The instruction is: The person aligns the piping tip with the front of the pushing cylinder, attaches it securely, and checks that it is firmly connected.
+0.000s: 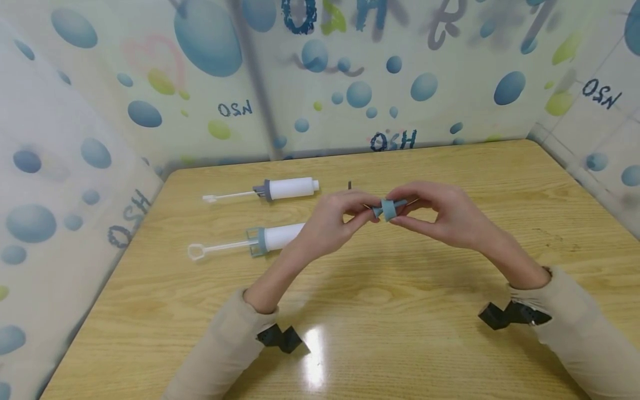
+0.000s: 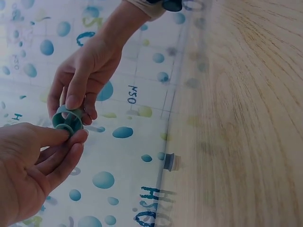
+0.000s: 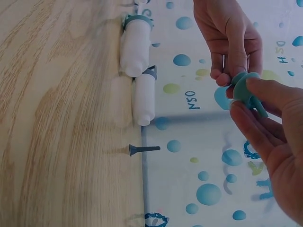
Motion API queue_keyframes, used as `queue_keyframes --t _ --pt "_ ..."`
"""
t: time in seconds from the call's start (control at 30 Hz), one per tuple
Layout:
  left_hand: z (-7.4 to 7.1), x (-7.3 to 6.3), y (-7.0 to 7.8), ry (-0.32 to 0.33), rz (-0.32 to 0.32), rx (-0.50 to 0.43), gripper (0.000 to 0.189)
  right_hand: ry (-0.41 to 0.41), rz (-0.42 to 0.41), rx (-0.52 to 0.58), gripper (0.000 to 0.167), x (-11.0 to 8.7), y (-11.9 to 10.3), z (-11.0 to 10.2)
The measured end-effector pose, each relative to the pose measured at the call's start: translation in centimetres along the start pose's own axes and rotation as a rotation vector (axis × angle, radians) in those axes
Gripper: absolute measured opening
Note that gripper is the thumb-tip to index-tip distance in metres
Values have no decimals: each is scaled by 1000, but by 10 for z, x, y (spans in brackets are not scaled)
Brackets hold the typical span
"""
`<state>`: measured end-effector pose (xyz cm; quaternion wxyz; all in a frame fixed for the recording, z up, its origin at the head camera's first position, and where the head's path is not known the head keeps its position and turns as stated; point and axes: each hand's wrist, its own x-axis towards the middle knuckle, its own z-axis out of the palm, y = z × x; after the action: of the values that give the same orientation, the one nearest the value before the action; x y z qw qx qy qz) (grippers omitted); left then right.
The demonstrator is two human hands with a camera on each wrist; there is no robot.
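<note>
Fingers of the left hand and right hand, barely parted, pinch a teal flared nozzle and collar between them. Best grip lightly and keep both coaxial; a dark nozzle stands beyond the fingers.

2 white tubes lying on wood-grain table; blue-dotted wall behind.

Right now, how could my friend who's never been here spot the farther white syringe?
Find the wooden table and look along its left side. Pick the white syringe closer to the bubble-patterned wall. Its collar is dark grey, while the neighbouring syringe has a pale teal one.
</note>
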<state>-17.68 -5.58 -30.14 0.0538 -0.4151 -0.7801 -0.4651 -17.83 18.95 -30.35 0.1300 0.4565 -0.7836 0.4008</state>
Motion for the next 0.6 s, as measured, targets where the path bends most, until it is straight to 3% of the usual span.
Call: queue_keyframes --t 0.27,0.6 --pt "0 0 1 62 36 -68 11 8 -49 39 55 1 -3 2" --pt "1 -1 2 104 35 -53 9 27 -71 46 56 1 -6 5"
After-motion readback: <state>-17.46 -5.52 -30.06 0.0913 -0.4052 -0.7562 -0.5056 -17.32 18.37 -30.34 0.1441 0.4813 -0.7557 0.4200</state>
